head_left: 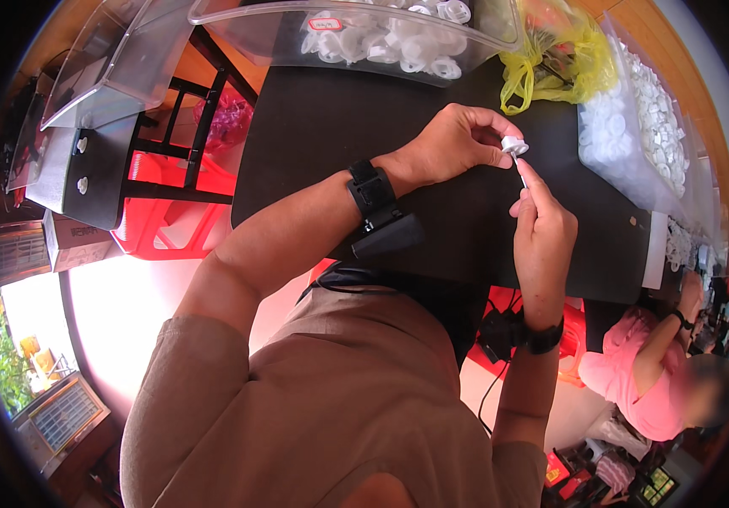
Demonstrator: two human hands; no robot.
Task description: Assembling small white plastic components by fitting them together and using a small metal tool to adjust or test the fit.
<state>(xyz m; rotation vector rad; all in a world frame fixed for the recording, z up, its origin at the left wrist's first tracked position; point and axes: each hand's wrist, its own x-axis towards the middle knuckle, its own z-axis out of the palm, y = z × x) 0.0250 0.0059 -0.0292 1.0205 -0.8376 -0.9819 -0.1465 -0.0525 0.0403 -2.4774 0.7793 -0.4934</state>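
Note:
Above the dark table (466, 229), my left hand (464, 146) pinches a small white round plastic part (513, 145) between thumb and fingertips. My right hand (546, 227) comes up from below it, fingers closed round a thin white stick-like piece (520, 172). The tip of that piece meets the underside of the plastic part; whether it goes inside is too small to tell. Both hands are over the right half of the table. Black straps with small devices sit on both wrists.
A clear bin (356, 21) of white plastic parts stands at the far edge. To the right is another bin (627, 144) with small white pieces, beside a yellow plastic bag (542, 72). Red stools (178, 216) stand left. A person in pink (635, 372) sits at right.

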